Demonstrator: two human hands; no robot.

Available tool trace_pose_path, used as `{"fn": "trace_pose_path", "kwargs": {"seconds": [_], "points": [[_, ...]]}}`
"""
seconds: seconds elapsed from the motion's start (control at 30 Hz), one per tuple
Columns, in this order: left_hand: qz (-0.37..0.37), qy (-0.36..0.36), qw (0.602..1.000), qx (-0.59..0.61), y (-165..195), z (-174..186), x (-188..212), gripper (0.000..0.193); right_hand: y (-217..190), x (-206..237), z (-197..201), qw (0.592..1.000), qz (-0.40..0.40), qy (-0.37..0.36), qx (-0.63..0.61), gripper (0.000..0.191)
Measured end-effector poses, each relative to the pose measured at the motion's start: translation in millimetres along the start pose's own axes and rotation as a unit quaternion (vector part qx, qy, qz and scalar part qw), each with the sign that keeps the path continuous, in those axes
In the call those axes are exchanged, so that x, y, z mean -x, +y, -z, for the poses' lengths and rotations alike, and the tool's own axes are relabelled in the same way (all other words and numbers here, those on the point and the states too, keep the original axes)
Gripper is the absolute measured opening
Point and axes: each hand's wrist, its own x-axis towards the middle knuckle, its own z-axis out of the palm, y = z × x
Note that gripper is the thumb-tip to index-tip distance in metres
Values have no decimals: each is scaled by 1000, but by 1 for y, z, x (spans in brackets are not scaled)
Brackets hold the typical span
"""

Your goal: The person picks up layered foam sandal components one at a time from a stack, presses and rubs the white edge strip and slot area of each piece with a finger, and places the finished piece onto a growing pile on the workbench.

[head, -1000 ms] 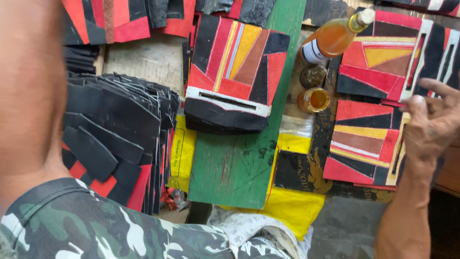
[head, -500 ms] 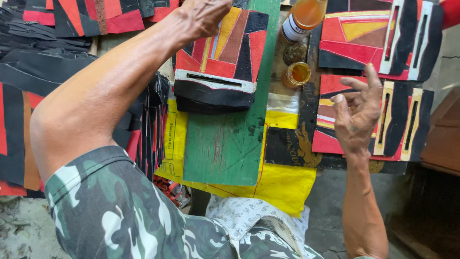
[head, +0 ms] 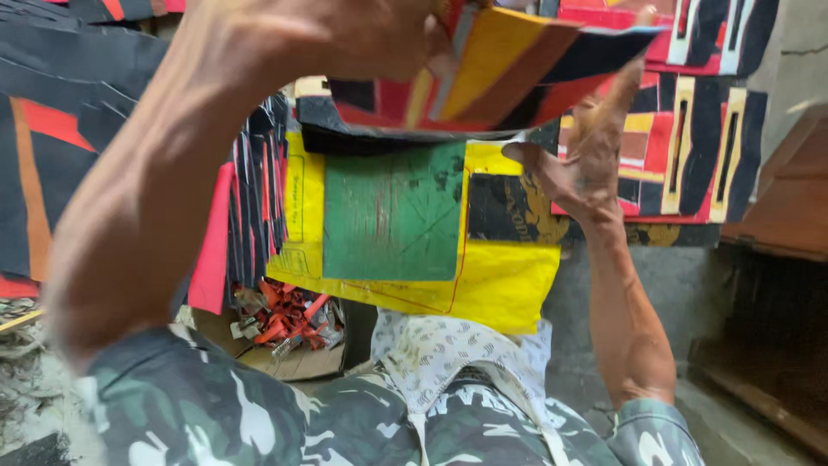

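Note:
I hold up a flat patchwork panel (head: 509, 73) of red, yellow, brown and black pieces with a black lower edge. My left hand (head: 345, 34) grips its upper left part near the top of the view. Under the panel's right end, my right hand (head: 578, 155) has its fingers spread against the underside. The panel hangs above a green board (head: 392, 216), clear of it. That board lies on a yellow sheet (head: 500, 285).
A stack of dark cut pieces (head: 86, 112) with red and orange patches fills the left. More patchwork panels (head: 690, 147) lie at the right. Red scraps (head: 285, 315) sit in a box below the board. A brown wooden edge (head: 785, 198) stands at far right.
The patchwork panel has been lifted off the green board and brought toward the camera. My left hand took hold of its top and my right hand moved in under its right end.

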Motion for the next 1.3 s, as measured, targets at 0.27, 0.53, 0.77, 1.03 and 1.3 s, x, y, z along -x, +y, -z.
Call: {"fn": "trace_pose_path", "kwargs": {"seconds": [0.27,0.53,0.77,1.03,1.3], "points": [[-200,108,937,264,24,-35,64,60,-31,44,1,972,-83,61,-210,116],[-40,149,856,494,18,-170,50,27,3,63,2,995,-66,58,36,108],[33,125,797,590,-6,-250,50,27,25,12,41,971,-33,66,227,55],[56,175,874,450,-8,-255,48,47,93,-51,36,872,82,-172,451,52],[55,117,889,439,-17,-240,52,43,124,-63,32,854,20,-222,470,54]]}}
